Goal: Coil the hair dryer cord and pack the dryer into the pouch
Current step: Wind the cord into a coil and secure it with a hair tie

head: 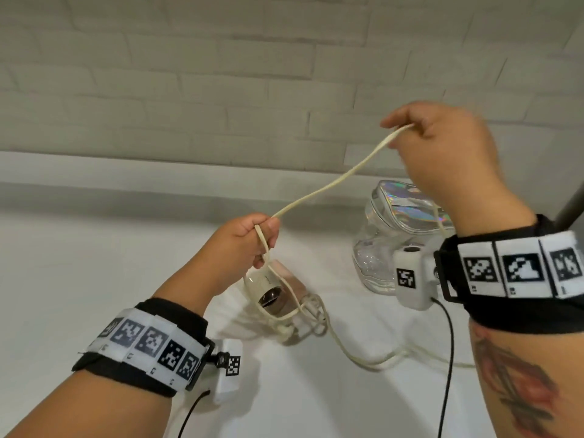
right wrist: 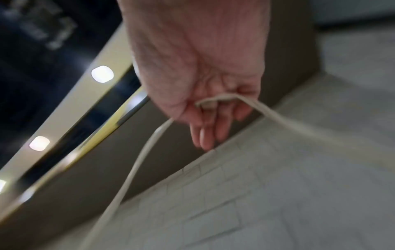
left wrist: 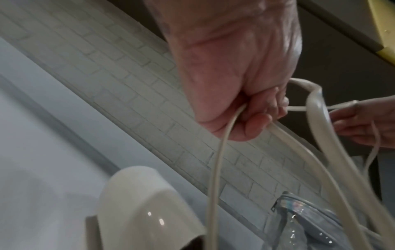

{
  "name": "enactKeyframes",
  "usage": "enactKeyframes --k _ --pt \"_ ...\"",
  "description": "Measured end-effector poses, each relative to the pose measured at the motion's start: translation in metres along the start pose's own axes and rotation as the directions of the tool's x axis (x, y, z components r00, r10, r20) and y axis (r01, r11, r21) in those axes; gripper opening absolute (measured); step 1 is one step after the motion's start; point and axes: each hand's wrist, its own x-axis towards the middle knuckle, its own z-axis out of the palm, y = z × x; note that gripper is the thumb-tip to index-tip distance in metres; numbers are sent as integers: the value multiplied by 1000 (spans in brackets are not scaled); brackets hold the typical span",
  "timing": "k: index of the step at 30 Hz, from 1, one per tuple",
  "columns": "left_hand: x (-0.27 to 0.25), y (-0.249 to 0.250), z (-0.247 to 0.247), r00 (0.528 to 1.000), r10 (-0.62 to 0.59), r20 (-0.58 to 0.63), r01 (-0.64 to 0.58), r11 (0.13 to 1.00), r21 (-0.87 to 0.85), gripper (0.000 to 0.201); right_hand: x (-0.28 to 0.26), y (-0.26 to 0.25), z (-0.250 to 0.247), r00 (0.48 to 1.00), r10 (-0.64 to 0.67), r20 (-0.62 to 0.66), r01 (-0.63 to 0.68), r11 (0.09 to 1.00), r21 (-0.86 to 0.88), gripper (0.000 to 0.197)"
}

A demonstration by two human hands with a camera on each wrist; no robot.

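Note:
A cream hair dryer [head: 268,292] [left wrist: 136,208] lies on the white counter [head: 94,279], just below my left hand [head: 243,245] [left wrist: 241,108]. That hand grips a loop of the cream cord [head: 328,184] [left wrist: 215,169] in a fist above the dryer. The cord runs up and right to my right hand [head: 423,134] [right wrist: 213,110], which pinches it high in the air; a loose strand hangs down from that hand. More cord and the plug [head: 286,331] lie tangled on the counter beside the dryer. The clear, holographic-trimmed pouch [head: 388,229] [left wrist: 303,218] stands behind my right wrist.
A white brick-pattern wall [head: 221,90] rises behind the counter. Black cables [head: 447,358] trail from the wrist cameras across the counter. A dark pole [head: 572,207] stands at the far right. A lit mirror frame [right wrist: 64,118] shows in the right wrist view.

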Motion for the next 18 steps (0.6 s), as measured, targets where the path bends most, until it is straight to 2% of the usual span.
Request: enactKeyframes --k 1,2,3,4,6,8,10,12,14,15,16,18 --pt "0 3 1 1000 -2 -1 2 1000 13 37 -5 -4 0 990 -116 85 133 962 -237 48" --pt "1 6 3 1000 -5 0 5 999 34 37 -11 -10 2 952 -229 202 292 877 -382 61" --pt "3 11 6 1000 -6 6 6 999 50 36 -20 -18 7 900 -287 329 412 808 -422 72" --pt "4 16 10 1000 -5 15 4 999 53 36 -29 -26 13 843 -295 449 480 790 -382 78" --pt "7 26 18 999 13 47 -16 999 48 33 -48 -41 29 737 -257 626 464 865 -191 80" --pt "7 33 24 995 47 93 -54 996 77 32 -62 -46 45 681 -202 704 360 929 -81 73" --pt "4 34 24 993 78 87 -84 995 63 37 -62 -44 52 698 -188 691 329 941 -77 60" --pt "0 29 18 993 104 53 -105 994 18 37 -52 -40 49 707 -178 684 350 929 -120 32" --pt "-4 20 10 993 109 55 -109 994 -3 35 -41 -33 39 704 -151 694 304 947 -102 28" --pt "-8 16 6 993 101 62 -101 995 -6 36 -37 -31 35 721 -148 678 262 963 -69 29" --pt "-10 11 3 994 87 70 -86 996 -15 37 -33 -28 31 763 -153 628 210 978 -17 28" --pt "-15 8 -1 995 47 91 -42 998 -54 37 -25 -24 24 881 -138 452 59 981 184 27"
